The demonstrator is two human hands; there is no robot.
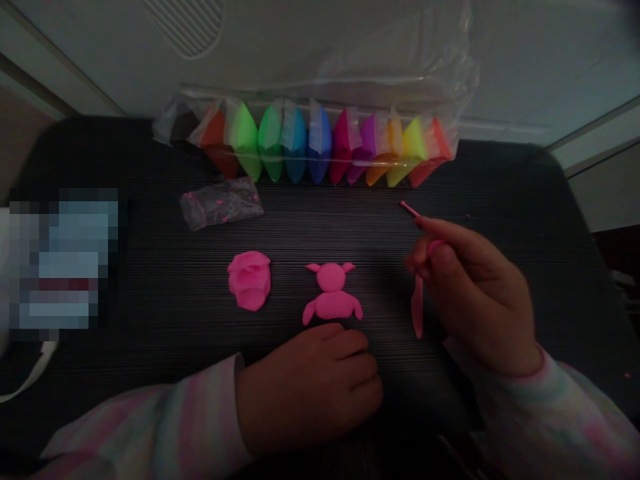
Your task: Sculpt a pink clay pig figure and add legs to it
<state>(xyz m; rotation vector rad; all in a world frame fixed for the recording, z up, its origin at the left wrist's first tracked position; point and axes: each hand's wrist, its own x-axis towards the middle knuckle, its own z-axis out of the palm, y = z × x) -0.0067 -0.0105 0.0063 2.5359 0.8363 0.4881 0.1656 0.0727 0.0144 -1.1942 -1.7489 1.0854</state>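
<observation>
Pink figure [334,305] is formed, legless; clay [437,247] is pinched by right hand [483,293]; left hand [310,390] is curled below figure, contents unseen.

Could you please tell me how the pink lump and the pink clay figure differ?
The pink lump is one rough, folded mass, while the clay figure has smooth, rounded parts. The lump shows no distinct limbs; the figure has a head, two ears, a body and two arms. Both are pink and lie on the dark table.
</observation>
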